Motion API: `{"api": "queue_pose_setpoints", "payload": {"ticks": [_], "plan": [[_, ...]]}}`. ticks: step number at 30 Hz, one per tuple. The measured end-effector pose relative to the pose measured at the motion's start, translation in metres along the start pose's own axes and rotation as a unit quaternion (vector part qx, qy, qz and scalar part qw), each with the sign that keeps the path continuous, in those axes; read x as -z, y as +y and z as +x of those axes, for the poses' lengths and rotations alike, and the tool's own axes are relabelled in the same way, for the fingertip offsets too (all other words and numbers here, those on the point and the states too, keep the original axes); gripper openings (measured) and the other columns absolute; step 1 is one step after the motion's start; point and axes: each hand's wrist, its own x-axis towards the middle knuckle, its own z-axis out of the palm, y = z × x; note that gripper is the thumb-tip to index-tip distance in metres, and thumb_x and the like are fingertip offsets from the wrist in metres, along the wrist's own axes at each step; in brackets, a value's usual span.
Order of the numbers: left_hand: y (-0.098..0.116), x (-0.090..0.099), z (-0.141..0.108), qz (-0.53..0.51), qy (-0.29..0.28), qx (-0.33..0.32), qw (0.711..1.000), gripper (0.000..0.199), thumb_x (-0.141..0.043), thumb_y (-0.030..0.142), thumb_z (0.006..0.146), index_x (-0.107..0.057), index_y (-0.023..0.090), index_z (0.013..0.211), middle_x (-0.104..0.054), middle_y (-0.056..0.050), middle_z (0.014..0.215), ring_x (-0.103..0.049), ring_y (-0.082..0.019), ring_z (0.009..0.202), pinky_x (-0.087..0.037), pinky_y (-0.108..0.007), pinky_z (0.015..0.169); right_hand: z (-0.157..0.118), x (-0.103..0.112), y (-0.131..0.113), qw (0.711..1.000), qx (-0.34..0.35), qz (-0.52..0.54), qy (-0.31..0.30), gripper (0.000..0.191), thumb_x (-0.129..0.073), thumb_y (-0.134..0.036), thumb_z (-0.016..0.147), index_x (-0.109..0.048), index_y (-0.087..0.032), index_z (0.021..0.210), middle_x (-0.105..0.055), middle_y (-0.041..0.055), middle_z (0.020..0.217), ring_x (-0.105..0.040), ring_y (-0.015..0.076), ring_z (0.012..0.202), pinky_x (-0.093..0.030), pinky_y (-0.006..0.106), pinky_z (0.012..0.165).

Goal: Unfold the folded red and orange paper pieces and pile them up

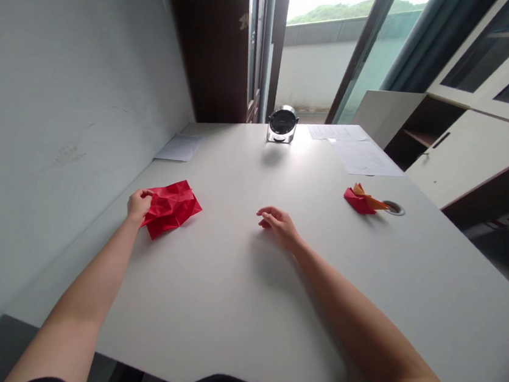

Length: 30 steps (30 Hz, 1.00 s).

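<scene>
My left hand pinches the left edge of a creased sheet of red paper, with the paper spread out to the right of my fingers near the wall side of the table. Fold lines cross the whole sheet and its corners stick out unevenly. Around the table's middle, my right hand holds nothing; its fingers are slightly curled and apart. Farther right lies a folded paper piece in red and orange, its orange tip reaching a round cable hole.
The white table meets a wall on the left. A small round fan-like device stands at the far edge. Paper sheets lie at the back left and back right. The cable hole has a metal-coloured rim.
</scene>
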Motion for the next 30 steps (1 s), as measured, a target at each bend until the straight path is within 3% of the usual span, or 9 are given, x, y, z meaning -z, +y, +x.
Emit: {"api": "queue_pose_setpoints", "payload": {"ticks": [5,11,17,20,23,27,30], "plan": [[0.001,0.003,-0.013,0.061,0.018,-0.008,0.998,0.016,-0.069,0.027,0.068,-0.065,0.017,0.080,-0.069,-0.006,0.080,-0.062,-0.021,0.079,-0.052,-0.031,0.075,-0.001,-0.001,0.000,1.000,0.001,-0.002,-0.001,0.028,-0.066,-0.045,0.085,-0.072,-0.021,0.098,-0.073,0.0059,0.099,-0.069,0.0162,0.076,-0.053,0.026,0.069],[-0.003,0.007,-0.009,0.117,0.057,-0.014,0.991,0.031,-0.060,0.046,0.080,-0.067,0.017,0.089,-0.071,-0.007,0.088,-0.064,-0.021,0.080,-0.052,-0.030,0.075,-0.002,0.000,0.001,1.000,0.003,-0.003,-0.002,0.029,-0.066,-0.046,0.084,-0.071,-0.020,0.098,-0.074,0.0059,0.100,-0.069,0.0161,0.076,-0.054,0.026,0.069],[-0.013,0.012,-0.009,0.260,0.065,-0.020,0.963,0.031,-0.056,0.044,0.085,-0.071,0.020,0.096,-0.068,-0.013,0.102,-0.063,-0.028,0.093,-0.050,-0.042,0.090,-0.001,0.000,0.002,1.000,0.005,-0.001,-0.003,0.030,-0.065,-0.046,0.085,-0.071,-0.020,0.099,-0.074,0.0062,0.102,-0.069,0.0159,0.076,-0.054,0.026,0.069],[-0.010,0.009,-0.017,0.319,0.081,-0.087,0.940,0.033,-0.055,0.043,0.087,-0.072,0.019,0.101,-0.059,-0.018,0.122,-0.057,-0.033,0.112,-0.045,-0.047,0.100,-0.001,0.000,0.003,1.000,0.004,-0.003,-0.004,0.029,-0.066,-0.046,0.085,-0.072,-0.020,0.098,-0.074,0.0062,0.100,-0.069,0.0162,0.076,-0.054,0.026,0.069],[0.006,0.002,-0.033,0.364,0.034,-0.174,0.914,0.035,-0.054,0.044,0.089,-0.071,0.019,0.107,-0.054,-0.019,0.132,-0.049,-0.037,0.125,-0.041,-0.052,0.106,-0.002,0.000,0.003,1.000,0.002,-0.003,-0.003,0.029,-0.066,-0.045,0.084,-0.072,-0.020,0.099,-0.074,0.0060,0.101,-0.069,0.0157,0.075,-0.053,0.026,0.069],[0.037,-0.010,-0.056,0.420,-0.015,-0.295,0.858,0.041,-0.057,0.038,0.087,-0.065,0.017,0.121,-0.033,-0.019,0.156,-0.023,-0.041,0.147,-0.016,-0.065,0.118,-0.002,0.000,0.002,1.000,0.004,-0.001,-0.004,0.028,-0.065,-0.044,0.085,-0.071,-0.020,0.098,-0.073,0.0059,0.102,-0.068,0.0152,0.075,-0.053,0.026,0.069],[0.052,-0.020,-0.065,0.426,-0.025,-0.325,0.844,0.047,-0.057,0.037,0.088,-0.060,0.016,0.130,-0.022,-0.017,0.163,-0.011,-0.041,0.152,-0.008,-0.068,0.119,-0.002,0.000,0.002,1.000,0.004,0.001,-0.005,0.027,-0.065,-0.043,0.085,-0.071,-0.020,0.098,-0.073,0.0058,0.101,-0.068,0.0153,0.076,-0.053,0.026,0.069]]}}
